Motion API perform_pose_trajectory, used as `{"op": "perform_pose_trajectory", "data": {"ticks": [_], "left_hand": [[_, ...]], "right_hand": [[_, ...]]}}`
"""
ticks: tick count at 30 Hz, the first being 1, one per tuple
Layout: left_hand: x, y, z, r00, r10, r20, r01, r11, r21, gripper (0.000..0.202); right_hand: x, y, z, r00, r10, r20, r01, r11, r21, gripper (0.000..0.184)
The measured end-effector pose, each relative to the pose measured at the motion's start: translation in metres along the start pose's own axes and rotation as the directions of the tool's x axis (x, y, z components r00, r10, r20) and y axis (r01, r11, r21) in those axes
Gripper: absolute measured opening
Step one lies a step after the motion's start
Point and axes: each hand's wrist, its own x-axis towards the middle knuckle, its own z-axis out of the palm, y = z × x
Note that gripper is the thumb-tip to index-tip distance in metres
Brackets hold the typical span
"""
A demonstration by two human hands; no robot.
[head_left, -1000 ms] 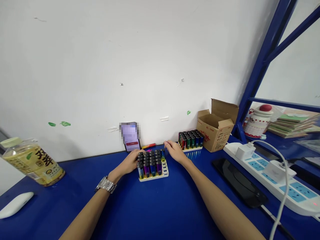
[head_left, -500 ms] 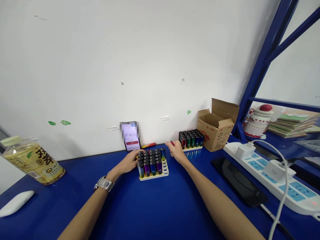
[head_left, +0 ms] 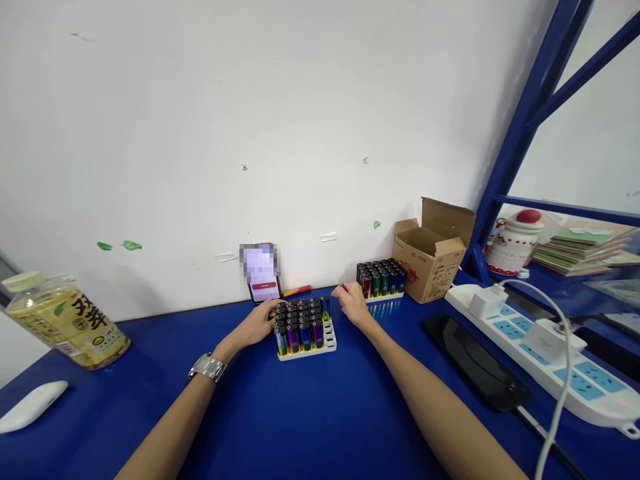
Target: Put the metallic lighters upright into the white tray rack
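Observation:
A white battery rack (head_left: 329, 347) stands on the blue table, filled with rows of upright, shiny batteries (head_left: 305, 335) with dark tops. Open slots show along its right side, in front of one blue-and-yellow battery (head_left: 325, 309). My left hand (head_left: 261, 321) is closed about the rack's back left side, its fingertips partly hidden behind the batteries. Just right of the rack, my right hand (head_left: 354, 304) is closed in a pinch on a magenta battery (head_left: 345, 287), mostly covered by the fingers.
Behind my right hand is a second rack of batteries (head_left: 384, 280), beside an opened cardboard box (head_left: 430, 267). A lit phone (head_left: 264, 273) leans on the wall. A black phone (head_left: 475, 363) and a power strip (head_left: 545, 360) lie right; a bottle (head_left: 70, 323) and white mouse (head_left: 33, 407) are left.
Both hands keep nearly the same pose beside the rack. The view has shifted very slightly; no battery has visibly changed its slot.

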Motion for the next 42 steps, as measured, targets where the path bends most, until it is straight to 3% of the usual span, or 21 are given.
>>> {"op": "perform_pose_trajectory", "data": {"ticks": [4, 9, 16, 21, 27, 32, 42], "left_hand": [[0.001, -0.005, 0.001, 1.0, -0.003, 0.004, 0.003, 1.0, -0.012, 0.044], [0.001, -0.01, 0.001, 1.0, 0.013, -0.01, -0.013, 1.0, -0.003, 0.044], [0.0, -0.006, 0.001, 0.999, 0.031, -0.006, -0.031, 0.999, -0.029, 0.042], [-0.002, -0.004, 0.0, 0.999, 0.032, -0.024, -0.033, 0.998, -0.052, 0.039], [-0.003, -0.003, 0.0, 0.999, 0.033, -0.03, -0.034, 0.998, -0.045, 0.04], [-0.003, -0.003, 0.0, 0.999, 0.039, -0.031, -0.041, 0.998, -0.048, 0.038], [-0.004, -0.001, 0.0, 0.999, 0.022, -0.027, -0.023, 0.998, -0.058, 0.037]], "right_hand": [[-0.001, -0.004, -0.001, 0.999, 0.025, -0.019, -0.025, 1.0, -0.001, 0.044], [0.004, -0.005, -0.004, 0.98, 0.081, 0.18, -0.104, 0.987, 0.121, 0.054], [0.007, -0.031, -0.021, 0.952, -0.08, 0.294, 0.057, 0.995, 0.087, 0.038], [0.003, -0.051, -0.039, 0.959, -0.021, 0.283, -0.022, 0.989, 0.149, 0.035], [0.002, -0.059, -0.05, 0.869, -0.006, 0.494, -0.072, 0.988, 0.139, 0.033], [0.003, -0.062, -0.048, 0.875, 0.04, 0.482, -0.06, 0.998, 0.026, 0.037], [0.001, -0.07, -0.047, 0.879, 0.123, 0.461, -0.124, 0.992, -0.029, 0.029]]}}
